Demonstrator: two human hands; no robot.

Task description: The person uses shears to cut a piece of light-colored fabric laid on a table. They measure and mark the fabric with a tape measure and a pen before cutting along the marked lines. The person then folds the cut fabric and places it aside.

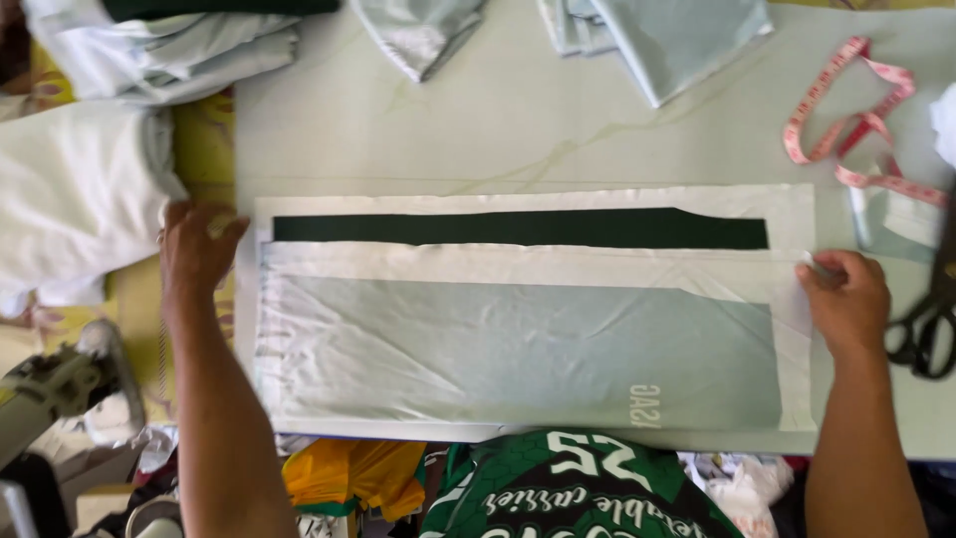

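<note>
1. so, nearest the camera: green printed garment [568,493] and yellow cloth [349,473] below the table [498,130] edge.
2. pale grey-green fabric panel [518,349] lies flat on the table, with a white paper pattern [558,264] over its upper edge.
3. left hand [197,249] lies flat, fingers spread, on the left end of the panel, gripping nothing.
4. right hand [846,294] at the right end, fingers curled, pinching the paper's corner.
5. dark green strip [518,228] just beyond, along the far side of the paper.
6. scissors [931,319] beside the right hand; pink tape measure [856,125] further off.
7. far edge: folded pale cloths [637,30], white bundle [70,189] at left.
</note>
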